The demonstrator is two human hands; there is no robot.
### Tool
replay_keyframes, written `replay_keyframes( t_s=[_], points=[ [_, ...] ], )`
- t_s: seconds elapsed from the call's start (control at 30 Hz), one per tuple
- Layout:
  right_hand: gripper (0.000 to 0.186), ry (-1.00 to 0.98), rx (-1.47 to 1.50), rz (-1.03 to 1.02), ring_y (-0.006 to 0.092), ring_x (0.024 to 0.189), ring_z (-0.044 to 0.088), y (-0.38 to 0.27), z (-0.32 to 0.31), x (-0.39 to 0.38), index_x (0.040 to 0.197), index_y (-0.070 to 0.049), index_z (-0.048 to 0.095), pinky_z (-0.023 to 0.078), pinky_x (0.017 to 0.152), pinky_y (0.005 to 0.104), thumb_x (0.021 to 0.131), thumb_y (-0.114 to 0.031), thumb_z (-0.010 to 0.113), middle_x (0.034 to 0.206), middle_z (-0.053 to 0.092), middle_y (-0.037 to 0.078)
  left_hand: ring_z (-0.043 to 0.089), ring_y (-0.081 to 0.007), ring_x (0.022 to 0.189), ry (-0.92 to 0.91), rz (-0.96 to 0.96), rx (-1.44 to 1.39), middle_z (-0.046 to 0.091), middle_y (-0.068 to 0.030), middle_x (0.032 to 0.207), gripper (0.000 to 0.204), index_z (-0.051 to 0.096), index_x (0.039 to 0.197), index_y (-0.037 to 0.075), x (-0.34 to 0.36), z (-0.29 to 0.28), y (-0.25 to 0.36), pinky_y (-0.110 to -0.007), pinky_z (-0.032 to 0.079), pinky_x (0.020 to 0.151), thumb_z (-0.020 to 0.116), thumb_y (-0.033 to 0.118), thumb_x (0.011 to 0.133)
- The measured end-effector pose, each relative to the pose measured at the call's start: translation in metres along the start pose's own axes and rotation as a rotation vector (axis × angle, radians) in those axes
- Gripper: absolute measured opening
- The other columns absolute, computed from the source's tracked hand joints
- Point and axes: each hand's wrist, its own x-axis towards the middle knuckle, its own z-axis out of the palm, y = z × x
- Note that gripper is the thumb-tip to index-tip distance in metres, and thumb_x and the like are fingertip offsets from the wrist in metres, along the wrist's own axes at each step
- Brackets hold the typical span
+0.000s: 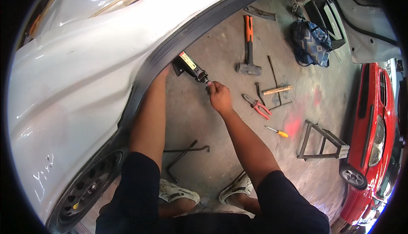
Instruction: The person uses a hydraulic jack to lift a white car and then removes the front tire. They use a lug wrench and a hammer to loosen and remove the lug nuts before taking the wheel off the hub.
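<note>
Your right hand [220, 97] pinches the black jack [192, 67], slanting up-left under trim [180, 38] mostly hiding your left hand [165, 71] (can't tell its grip), sledgehammer [249, 68] rightward.

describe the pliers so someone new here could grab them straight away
Start at the white car on the left and look right, past the right hand. The pliers lie between hammer and screwdriver, set apart by two red handles.

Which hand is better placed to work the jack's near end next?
Probably the right hand: it holds the near end of the jack, while the left hand is hidden behind the black trim.
</note>
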Motion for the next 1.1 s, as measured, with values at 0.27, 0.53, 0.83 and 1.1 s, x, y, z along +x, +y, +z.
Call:
replay_keyframes(
  t_s=[0.27, 0.53, 0.83, 1.1],
  points=[
    [0.035, 0.17, -0.09, -0.18, 0.0183, 0.067, 0.055, 0.008, -0.022, 0.0, 0.095, -0.001, 0.065, 0.048, 0.069, 0.0332, 0.103, -0.035, 0.061, 0.077, 0.062, 0.006, 0.058, -0.0243, 0.12, 0.129, -0.132, -0.125, 0.063, -0.0133, 0.13, 0.03, 0.061, 0.127, 0.0, -0.007, 0.018, -0.018, -0.035, 0.042, 0.11, 0.057, 0.013, 0.1],
    [0.032, -0.149, 0.619, 0.568, 0.0198, 0.066, 0.057, -0.007, -0.034, 0.023, 0.095, -0.001, 0.065, 0.05, 0.07, 0.0357, 0.1, -0.032, 0.063, 0.077, 0.063, 0.007, 0.057, -0.0279, 0.124, -0.05, 0.342, 0.748, 0.062, -0.0153, 0.135, 0.03, 0.063, 0.127, 0.001, 0.017, -0.019, -0.028, -0.038, 0.042, 0.111, 0.056, 0.01, 0.1],
    [0.033, -0.109, 0.618, 0.545, 0.0205, 0.072, 0.061, -0.009, -0.043, 0.036, 0.1, -0.001, 0.066, 0.05, 0.07, 0.0352, 0.103, -0.033, 0.058, 0.08, 0.067, 0.008, 0.051, -0.0345, 0.135, -0.176, 0.453, 1.06, 0.056, -0.02, 0.144, 0.039, 0.059, 0.137, 0.002, 0.012, 0.016, -0.02, -0.043, 0.037, 0.116, 0.055, 0.015, 0.1],
    [0.036, -0.209, 0.38, 0.475, 0.0204, 0.075, 0.061, -0.045, -0.062, 0.031, 0.105, -0.002, 0.068, 0.049, 0.074, 0.0354, 0.104, -0.036, 0.056, 0.082, 0.067, 0.007, 0.049, -0.0348, 0.136, -0.08, 0.323, 1.952, 0.055, -0.0197, 0.146, 0.042, 0.057, 0.139, 0.002, -0.028, 0.041, 0.023, -0.042, 0.035, 0.117, 0.056, 0.017, 0.1]
  ],
)
